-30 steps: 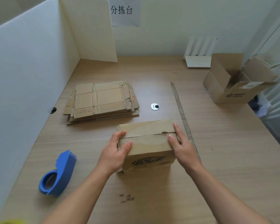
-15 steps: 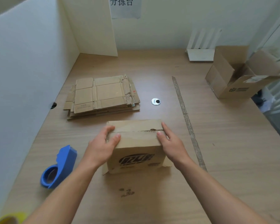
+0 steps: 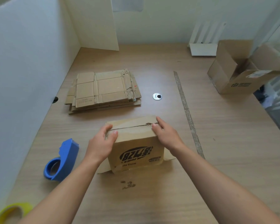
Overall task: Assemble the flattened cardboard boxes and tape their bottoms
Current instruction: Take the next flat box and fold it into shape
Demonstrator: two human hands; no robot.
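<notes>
Near the middle of the worktop (image 3: 233, 143), close to the person, a cardboard box (image 3: 136, 146) stands upside down, with the black logo on its near side inverted. Two flaps are folded flat across its upward face and meet along a dark seam, ragged towards the right end. At the base, small flaps splay out onto the worktop on both sides.

The left hand (image 3: 100, 143) grips the box's top left edge: the thumb lies on the near flap by the seam and the fingers curl over the left end. The right hand (image 3: 166, 136) clasps the top right edge the same way, thumb tip pressed on the seam and fingers wrapped over the right end, with the index finger lying along the far flap.

Left of the box, apart from it, a blue tape dispenser (image 3: 61, 160) lies on its side. A yellow tape roll (image 3: 10, 212) shows at the bottom left corner. Beyond the box, towards the left wall, sits a stack of flattened boxes (image 3: 103, 89). Just right of the stack is a round metal grommet (image 3: 157, 96), and further right a long worn strip (image 3: 186, 109) runs along the worktop. An open box (image 3: 238, 78) stands at the far right with its flaps up, and a white rack (image 3: 204, 46) sits against the back wall.
</notes>
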